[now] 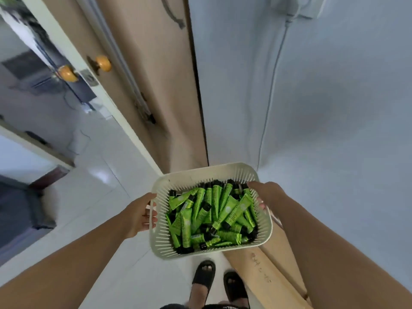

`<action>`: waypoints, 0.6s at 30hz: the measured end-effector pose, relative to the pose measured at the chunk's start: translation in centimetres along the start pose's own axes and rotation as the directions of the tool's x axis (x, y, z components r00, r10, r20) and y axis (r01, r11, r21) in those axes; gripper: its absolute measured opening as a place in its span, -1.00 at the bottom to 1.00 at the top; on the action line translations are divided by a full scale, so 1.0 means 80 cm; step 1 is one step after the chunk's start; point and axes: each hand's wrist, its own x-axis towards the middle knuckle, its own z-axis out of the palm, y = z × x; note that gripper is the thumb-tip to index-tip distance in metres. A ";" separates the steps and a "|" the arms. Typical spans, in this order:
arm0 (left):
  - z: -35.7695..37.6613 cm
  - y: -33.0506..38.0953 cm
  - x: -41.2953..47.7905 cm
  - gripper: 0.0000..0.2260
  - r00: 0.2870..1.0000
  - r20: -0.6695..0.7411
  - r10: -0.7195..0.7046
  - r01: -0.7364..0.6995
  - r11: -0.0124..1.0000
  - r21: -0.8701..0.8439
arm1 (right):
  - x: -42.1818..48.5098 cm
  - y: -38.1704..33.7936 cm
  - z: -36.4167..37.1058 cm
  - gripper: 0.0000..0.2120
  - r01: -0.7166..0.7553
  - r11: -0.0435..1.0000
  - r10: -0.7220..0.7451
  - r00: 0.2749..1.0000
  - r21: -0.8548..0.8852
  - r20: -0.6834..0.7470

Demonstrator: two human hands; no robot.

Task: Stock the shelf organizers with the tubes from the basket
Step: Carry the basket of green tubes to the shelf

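Observation:
A cream slatted plastic basket point(196, 173) is carried at waist height in front of me. It is heaped with several green tubes point(211, 215) with black caps. My left hand point(140, 215) grips the basket's left rim, fingers curled through the handle slot. At the right rim my right hand point(265, 195) holds on, its fingers wrapped over the edge. No shelf organizers are in view.
An open beige door point(142, 85) with an orange knob point(103, 63) stands ahead on the left. A pale wall point(323, 97) with a cable fills the right. Wooden boards point(265, 270) lie on the white tiled floor by my sandalled feet point(204, 277).

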 end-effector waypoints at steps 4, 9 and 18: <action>-0.025 -0.024 -0.049 -0.70 0.968 -0.239 0.078 -0.094 0.994 -0.060 | -0.001 -0.091 0.040 -0.43 0.237 0.925 -0.222 0.971 -0.295 0.084; -0.038 -0.061 -0.114 -0.40 0.838 -0.529 0.131 -0.164 0.986 -0.016 | -0.039 -0.164 0.125 -0.42 0.485 0.754 -0.440 0.874 -0.443 0.209; -0.125 -0.165 -0.192 -0.43 0.630 -0.755 -0.183 0.032 0.977 -0.210 | -0.160 -0.216 0.307 -0.36 0.678 0.542 -0.567 0.731 -0.496 0.379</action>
